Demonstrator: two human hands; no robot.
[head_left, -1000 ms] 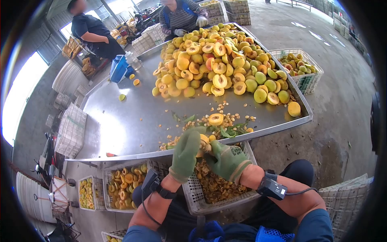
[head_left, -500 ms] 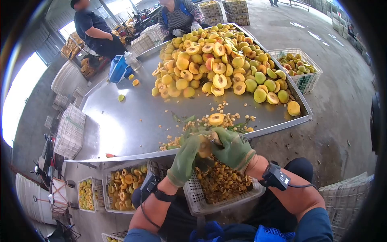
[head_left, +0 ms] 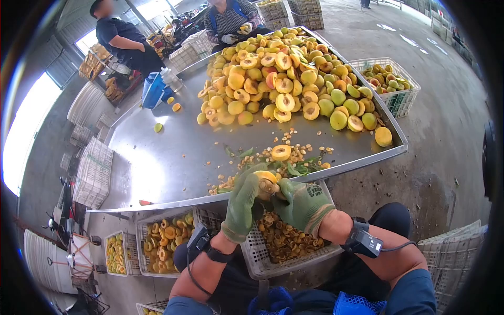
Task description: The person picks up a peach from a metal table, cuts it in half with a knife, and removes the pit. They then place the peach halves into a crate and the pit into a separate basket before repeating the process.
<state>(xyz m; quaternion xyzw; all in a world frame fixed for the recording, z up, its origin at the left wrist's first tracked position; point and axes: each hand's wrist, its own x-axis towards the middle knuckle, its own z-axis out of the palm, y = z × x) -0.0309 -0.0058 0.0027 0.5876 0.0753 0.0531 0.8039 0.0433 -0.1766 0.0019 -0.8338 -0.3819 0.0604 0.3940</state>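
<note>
In a green glove, my left hand (head_left: 242, 203) is closed around a halved yellow fruit (head_left: 266, 176), above the table's near edge. My right hand (head_left: 300, 202), gloved too, presses its closed fingers against the fruit's near side; whether they pinch a small tool or a pit is hidden. Just beyond my hands lie loose pits (head_left: 301, 154), green leaves and a fruit half (head_left: 281, 153). A big heap of whole and halved fruit (head_left: 278, 79) covers the far part of the metal table (head_left: 194, 152). Below my hands is a crate (head_left: 296, 269) of brown scraps.
Crates of cut fruit (head_left: 165, 244) stand at the lower left. Another fruit crate (head_left: 404, 97) is beside the table's right edge. A blue container (head_left: 153, 90) and a clear bottle (head_left: 170, 79) sit far left. A co-worker (head_left: 231, 21) sits behind the heap; another person (head_left: 123, 42) stands left.
The fruit in my left hand has turned, showing its orange cut rim. My right hand has moved slightly down. The seated co-worker now holds a piece of fruit.
</note>
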